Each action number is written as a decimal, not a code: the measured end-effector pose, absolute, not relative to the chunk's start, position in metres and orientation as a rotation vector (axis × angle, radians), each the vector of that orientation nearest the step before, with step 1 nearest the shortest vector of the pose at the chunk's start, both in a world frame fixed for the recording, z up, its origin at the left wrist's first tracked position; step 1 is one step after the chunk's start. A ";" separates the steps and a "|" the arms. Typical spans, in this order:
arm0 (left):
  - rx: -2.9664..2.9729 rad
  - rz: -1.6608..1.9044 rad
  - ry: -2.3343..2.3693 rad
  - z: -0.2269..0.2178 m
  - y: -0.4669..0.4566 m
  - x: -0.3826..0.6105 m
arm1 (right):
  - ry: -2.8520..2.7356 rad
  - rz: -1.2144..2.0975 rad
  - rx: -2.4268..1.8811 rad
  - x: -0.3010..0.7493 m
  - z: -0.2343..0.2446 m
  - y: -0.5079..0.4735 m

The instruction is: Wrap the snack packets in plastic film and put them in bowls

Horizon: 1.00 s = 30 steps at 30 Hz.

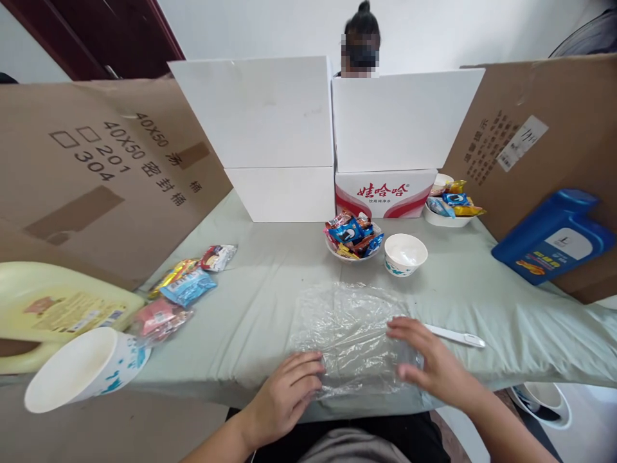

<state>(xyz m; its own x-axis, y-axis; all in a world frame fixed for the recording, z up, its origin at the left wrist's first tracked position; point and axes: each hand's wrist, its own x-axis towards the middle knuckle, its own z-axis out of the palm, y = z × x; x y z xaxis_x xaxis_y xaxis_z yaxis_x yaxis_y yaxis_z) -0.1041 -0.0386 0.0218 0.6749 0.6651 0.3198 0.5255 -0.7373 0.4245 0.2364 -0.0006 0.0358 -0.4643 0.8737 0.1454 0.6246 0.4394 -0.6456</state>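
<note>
A clear crumpled plastic bag (348,328) lies flat on the pale green tablecloth (260,302) near the front edge. My left hand (285,393) rests at the bag's lower left corner, fingers curled and pressing on its edge. My right hand (430,363) lies on the bag's right side with its fingers stretched out flat. Just beyond the right hand lies a white utensil (456,336).
A bowl of wrapped snacks (353,236) and an empty paper bowl (405,253) stand behind the bag. Loose snack packets (186,283), a yellow jug (53,308) and a paper cup (80,370) are at left. A blue jug (554,235), cardboard and white boxes wall the table; a person sits behind.
</note>
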 end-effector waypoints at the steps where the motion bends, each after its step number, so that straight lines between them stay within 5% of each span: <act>1: 2.553 0.688 0.959 0.023 -0.039 -0.103 | -2.348 0.706 -1.213 0.235 0.038 -0.009; 6: 2.186 0.587 1.092 0.040 -0.041 -0.104 | -2.492 0.643 -1.231 0.241 0.037 -0.042; 10: 1.824 0.310 1.222 0.059 -0.025 -0.114 | -2.218 0.984 -1.280 0.250 0.043 -0.042; 16: 1.785 0.446 1.470 0.056 0.026 -0.122 | -1.703 1.099 -1.445 0.220 0.027 0.005; 24: 1.821 0.094 1.553 0.065 0.031 -0.117 | -1.988 0.611 -1.742 0.198 0.005 0.038; 30: 2.050 0.211 1.819 0.066 0.060 -0.108 | -2.031 0.426 -1.864 0.195 0.004 0.042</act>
